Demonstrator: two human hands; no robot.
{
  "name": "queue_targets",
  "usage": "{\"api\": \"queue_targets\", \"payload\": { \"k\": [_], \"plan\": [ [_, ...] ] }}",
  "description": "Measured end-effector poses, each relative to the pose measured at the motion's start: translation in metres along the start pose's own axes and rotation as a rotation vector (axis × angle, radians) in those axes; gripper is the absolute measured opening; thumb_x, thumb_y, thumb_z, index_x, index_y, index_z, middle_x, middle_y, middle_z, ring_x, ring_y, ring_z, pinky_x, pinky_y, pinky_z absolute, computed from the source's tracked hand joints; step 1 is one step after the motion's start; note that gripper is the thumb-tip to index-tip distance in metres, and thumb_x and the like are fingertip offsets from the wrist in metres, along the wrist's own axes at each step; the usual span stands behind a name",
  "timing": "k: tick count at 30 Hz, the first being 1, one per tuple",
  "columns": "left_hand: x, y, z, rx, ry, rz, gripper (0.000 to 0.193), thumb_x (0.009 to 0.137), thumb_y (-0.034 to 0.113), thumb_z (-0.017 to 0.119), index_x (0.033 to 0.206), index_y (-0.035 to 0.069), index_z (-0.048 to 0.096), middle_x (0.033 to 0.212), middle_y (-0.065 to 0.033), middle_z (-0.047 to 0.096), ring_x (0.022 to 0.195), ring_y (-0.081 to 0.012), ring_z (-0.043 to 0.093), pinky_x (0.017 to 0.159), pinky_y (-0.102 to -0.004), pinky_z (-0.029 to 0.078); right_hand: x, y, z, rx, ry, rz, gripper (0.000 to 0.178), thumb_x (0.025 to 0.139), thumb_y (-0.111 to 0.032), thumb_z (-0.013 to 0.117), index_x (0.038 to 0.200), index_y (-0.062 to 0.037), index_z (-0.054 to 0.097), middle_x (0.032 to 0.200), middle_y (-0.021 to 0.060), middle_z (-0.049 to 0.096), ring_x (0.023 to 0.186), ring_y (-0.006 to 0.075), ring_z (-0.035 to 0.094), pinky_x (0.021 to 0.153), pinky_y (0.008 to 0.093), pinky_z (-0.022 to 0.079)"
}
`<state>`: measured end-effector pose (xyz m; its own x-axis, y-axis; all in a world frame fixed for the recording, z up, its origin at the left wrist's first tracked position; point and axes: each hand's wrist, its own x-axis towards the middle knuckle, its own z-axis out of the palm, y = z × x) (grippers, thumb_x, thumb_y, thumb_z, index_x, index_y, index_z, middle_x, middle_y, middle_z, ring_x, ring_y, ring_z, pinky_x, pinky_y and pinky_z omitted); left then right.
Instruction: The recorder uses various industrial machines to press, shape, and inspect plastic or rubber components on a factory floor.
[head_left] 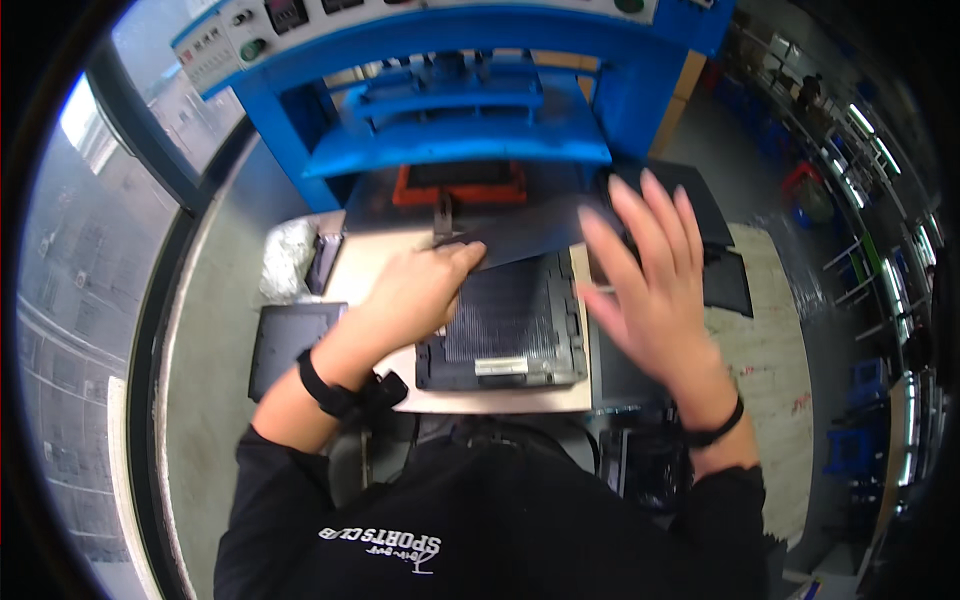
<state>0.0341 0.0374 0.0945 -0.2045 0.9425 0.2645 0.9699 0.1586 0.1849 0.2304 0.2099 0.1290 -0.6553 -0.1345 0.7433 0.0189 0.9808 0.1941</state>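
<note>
My left hand (pixel 420 290) is closed on the near left edge of a thin black sheet (pixel 540 230), which is tilted and blurred by motion. My right hand (pixel 655 275) is open, its fingers spread beside the sheet's right end and apart from it as far as I can see. Below the sheet, a black rectangular frame-like block (pixel 430 370) lies on the light work board (pixel 385 400). A finely ribbed dark panel (pixel 500 325) sits within it, with a pale strip (pixel 500 366) near its front edge. The sheet covers the block's far edge.
A blue press machine (pixel 460 140) stands ahead, with an orange-red frame (pixel 460 198) under it. Left of the board are a crumpled silvery plastic bag (pixel 288 262) and a dark flat panel (pixel 285 345). More dark panels (pixel 728 280) lie at the right. A window wall runs along the left.
</note>
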Motion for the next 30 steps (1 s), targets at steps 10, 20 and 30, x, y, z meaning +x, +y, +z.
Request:
{"api": "queue_targets", "payload": {
  "k": [10, 20, 30],
  "plan": [
    [-0.015, -0.030, 0.108, 0.330, 0.054, 0.205, 0.041, 0.077, 0.011, 0.057, 0.118, 0.004, 0.056, 0.118, -0.0178, 0.059, 0.105, -0.0332, 0.060, 0.088, -0.0417, 0.049, -0.092, -0.005, 0.150, 0.276, -0.596, 0.091, 0.056, 0.077, -0.005, 0.055, 0.131, -0.0188, 0.050, 0.129, 0.0158, 0.052, 0.123, 0.0351, 0.046, 0.104, 0.0450, 0.035],
    [-0.088, -0.026, 0.157, -0.018, -0.261, -0.055, 0.076, 0.068, 0.008, 0.066, 0.139, 0.013, 0.039, 0.144, -0.0210, 0.032, 0.134, -0.0400, 0.030, 0.109, -0.0488, 0.027, -0.166, -0.044, 0.147, 0.334, -0.720, 0.146, 0.062, 0.078, -0.005, 0.058, 0.136, -0.0239, 0.045, 0.138, 0.0164, 0.044, 0.126, 0.0404, 0.040, 0.107, 0.0498, 0.032],
    [-0.087, -0.036, 0.160, -0.010, -0.331, -0.091, 0.077, 0.072, 0.012, 0.069, 0.141, 0.015, 0.036, 0.148, -0.0192, 0.027, 0.138, -0.0374, 0.022, 0.113, -0.0466, 0.021, -0.159, -0.040, 0.154, 0.367, -0.755, 0.157, 0.071, 0.073, -0.014, 0.071, 0.137, -0.0272, 0.042, 0.136, 0.0141, 0.044, 0.129, 0.0385, 0.037, 0.107, 0.0482, 0.032]
  ]
}}
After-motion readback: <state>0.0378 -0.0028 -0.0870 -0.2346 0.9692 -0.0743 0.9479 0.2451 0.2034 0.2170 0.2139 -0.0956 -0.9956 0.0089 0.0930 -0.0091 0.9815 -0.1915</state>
